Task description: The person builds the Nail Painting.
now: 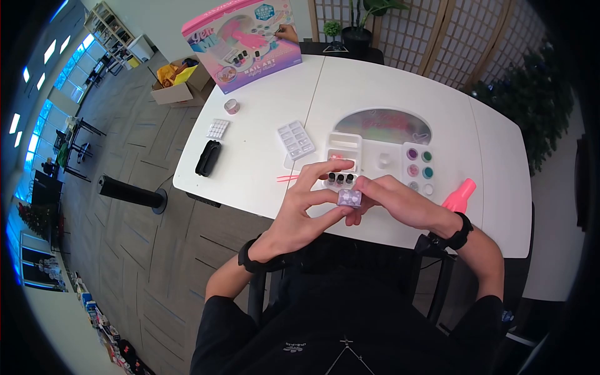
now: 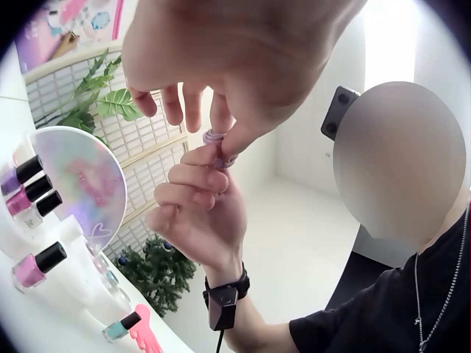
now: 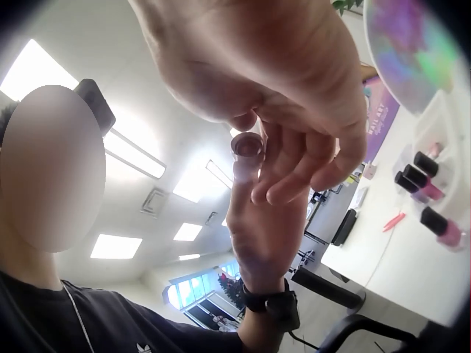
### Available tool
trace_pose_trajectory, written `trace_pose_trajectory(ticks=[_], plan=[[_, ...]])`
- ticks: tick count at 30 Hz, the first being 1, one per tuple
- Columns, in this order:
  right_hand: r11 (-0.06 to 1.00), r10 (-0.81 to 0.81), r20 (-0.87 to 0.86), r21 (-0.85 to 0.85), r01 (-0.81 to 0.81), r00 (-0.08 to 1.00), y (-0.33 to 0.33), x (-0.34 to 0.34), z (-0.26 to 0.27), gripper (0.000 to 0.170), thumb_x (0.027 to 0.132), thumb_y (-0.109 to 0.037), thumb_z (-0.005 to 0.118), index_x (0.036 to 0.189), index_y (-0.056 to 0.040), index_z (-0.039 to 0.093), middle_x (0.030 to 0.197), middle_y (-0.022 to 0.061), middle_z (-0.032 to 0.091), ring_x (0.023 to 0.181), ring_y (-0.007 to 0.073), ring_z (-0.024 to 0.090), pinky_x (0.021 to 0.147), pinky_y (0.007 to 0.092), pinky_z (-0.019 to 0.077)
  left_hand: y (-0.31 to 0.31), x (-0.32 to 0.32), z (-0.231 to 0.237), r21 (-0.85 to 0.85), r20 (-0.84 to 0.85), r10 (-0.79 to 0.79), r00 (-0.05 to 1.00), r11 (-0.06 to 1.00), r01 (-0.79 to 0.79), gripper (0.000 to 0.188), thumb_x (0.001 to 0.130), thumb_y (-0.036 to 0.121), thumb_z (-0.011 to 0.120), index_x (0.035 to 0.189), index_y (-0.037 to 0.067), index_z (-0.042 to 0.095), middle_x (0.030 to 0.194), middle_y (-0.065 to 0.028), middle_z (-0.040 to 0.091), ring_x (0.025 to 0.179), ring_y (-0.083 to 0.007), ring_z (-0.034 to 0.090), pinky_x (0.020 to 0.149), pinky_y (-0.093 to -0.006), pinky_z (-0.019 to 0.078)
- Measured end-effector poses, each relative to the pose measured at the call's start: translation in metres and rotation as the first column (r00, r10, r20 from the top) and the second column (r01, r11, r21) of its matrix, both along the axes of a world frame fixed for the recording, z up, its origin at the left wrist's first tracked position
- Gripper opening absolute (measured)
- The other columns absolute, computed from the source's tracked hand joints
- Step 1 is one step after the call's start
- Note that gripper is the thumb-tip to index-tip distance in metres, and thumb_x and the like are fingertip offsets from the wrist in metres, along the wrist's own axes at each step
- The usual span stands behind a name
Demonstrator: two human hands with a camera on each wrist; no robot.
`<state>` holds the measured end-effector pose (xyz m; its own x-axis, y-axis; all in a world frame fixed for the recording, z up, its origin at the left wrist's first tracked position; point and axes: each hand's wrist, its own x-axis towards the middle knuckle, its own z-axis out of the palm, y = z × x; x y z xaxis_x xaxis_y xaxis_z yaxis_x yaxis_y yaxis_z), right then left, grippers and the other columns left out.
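A small roll of purple-and-white patterned tape or foil [image 1: 349,198] is held up in front of the body, above the table's near edge. My left hand [image 1: 299,212] grips it between index finger and thumb. From the other side, the thumb and curled fingers of my right hand [image 1: 400,201] pinch at its edge. Seen end-on in the right wrist view, the roll [image 3: 248,145] looks like a ring at the left fingertip. Just beyond the hands, black-capped nail polish bottles [image 1: 340,179] stand in a white tray [image 1: 373,153].
Pots of coloured glitter [image 1: 412,154] line the tray's right side, near a pink model hand [image 1: 460,195]. Left of it lie a white moulded palette [image 1: 295,140], pink tweezers [image 1: 287,179] and a black case [image 1: 208,158]. A nail art box [image 1: 244,44] stands at the back.
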<state>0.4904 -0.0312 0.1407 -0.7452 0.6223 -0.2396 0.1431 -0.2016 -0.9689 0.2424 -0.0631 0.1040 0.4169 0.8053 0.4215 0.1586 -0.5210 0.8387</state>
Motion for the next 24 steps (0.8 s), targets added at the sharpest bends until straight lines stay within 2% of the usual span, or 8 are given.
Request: trace_pose_trajectory(ticks=[2,4,6,7,10,16,19,24], plan=[[0.975,-0.12,0.053,0.196,0.108,0.991,-0.004,-0.001,0.0,0.046,0.118,-0.041,0.051,0.125,-0.0003,0.072,0.111,0.0129,0.077,0.105,0.0234,0.074,0.098,0.0391,0.0561,-0.001,0.0,0.0,-0.032,0.016,0.018,1.0,0.999,-0.017,0.01,0.088,0.004,0.087,0.098,0.007,0.085,0.157,-0.0146,0.062,0.148,-0.0304,0.053,0.114,-0.0479,0.0421],[0.803,-0.358,0.052,0.526,0.279,0.932,-0.016,-0.004,-0.003,0.035,0.113,-0.035,0.062,0.129,-0.0049,0.072,0.118,0.011,0.076,0.108,0.0231,0.072,0.097,0.0394,0.0546,0.0,0.0,-0.002,-0.049,0.041,0.026,0.999,0.999,-0.024,0.008,0.09,0.007,0.086,0.098,0.007,0.085,0.156,-0.0131,0.062,0.146,-0.0301,0.054,0.113,-0.0466,0.0426],[0.304,-0.367,-0.015,0.943,0.135,0.93,-0.019,0.005,-0.009,0.034,0.105,-0.029,0.073,0.132,-0.0084,0.071,0.126,0.0089,0.073,0.111,0.0218,0.071,0.095,0.0389,0.0537,0.001,-0.002,-0.007,-0.049,0.077,0.025,0.997,0.999,-0.022,0.009,0.094,0.013,0.085,0.102,0.009,0.086,0.155,-0.0097,0.063,0.143,-0.0296,0.055,0.112,-0.0447,0.0439],[-0.016,-0.354,-0.046,0.999,0.044,0.934,-0.021,0.008,-0.011,0.037,0.101,-0.026,0.078,0.133,-0.0101,0.071,0.13,0.0078,0.072,0.112,0.0212,0.07,0.095,0.0386,0.0533,0.001,-0.002,-0.008,-0.07,0.089,0.029,0.996,0.997,-0.023,0.009,0.094,0.013,0.085,0.101,0.008,0.086,0.155,-0.0098,0.063,0.142,-0.0292,0.056,0.112,-0.044,0.0446],[-0.226,-0.332,-0.058,0.974,-0.02,0.941,-0.029,0.002,-0.016,0.044,0.094,-0.021,0.085,0.134,-0.012,0.07,0.135,0.0042,0.068,0.115,0.0195,0.069,0.094,0.0394,0.0531,0.0,0.001,-0.01,-0.131,0.122,0.03,0.992,0.991,-0.014,0.008,0.096,0.012,0.083,0.1,0.005,0.085,0.154,-0.0101,0.063,0.139,-0.0277,0.058,0.11,-0.042,0.0466],[-0.356,-0.396,-0.074,0.931,-0.079,0.915,-0.023,0.0,-0.019,0.038,0.092,-0.02,0.085,0.127,-0.0103,0.073,0.126,0.004,0.07,0.112,0.0193,0.069,0.094,0.0389,0.0534,-0.002,0.012,-0.009,-0.291,0.256,-0.003,0.967,0.953,0.08,0.006,0.096,0.002,0.079,0.1,0.001,0.083,0.158,-0.0156,0.059,0.135,-0.0259,0.058,0.113,-0.0434,0.0459],[-0.298,-0.386,-0.071,0.953,-0.051,0.92,-0.022,0.001,-0.016,0.035,0.092,-0.018,0.085,0.124,-0.0087,0.074,0.123,0.0047,0.071,0.11,0.0206,0.069,0.093,0.0402,0.0533,-0.001,0.01,-0.009,-0.275,0.254,-0.037,0.967,0.955,0.109,0.011,0.095,0.002,0.079,0.105,0.001,0.084,0.16,-0.0158,0.057,0.136,-0.0268,0.056,0.114,-0.044,0.046],[0.085,-0.359,-0.037,0.994,0.072,0.933,-0.024,0.0,-0.005,0.028,0.094,-0.015,0.084,0.117,-0.004,0.073,0.12,0.0075,0.072,0.106,0.0258,0.069,0.092,0.0411,0.0533,0.001,0.007,-0.008,-0.136,0.184,-0.07,0.98,0.986,0.096,0.016,0.096,0.009,0.082,0.112,0.006,0.083,0.161,-0.0115,0.057,0.139,-0.0277,0.055,0.112,-0.0418,0.046]])
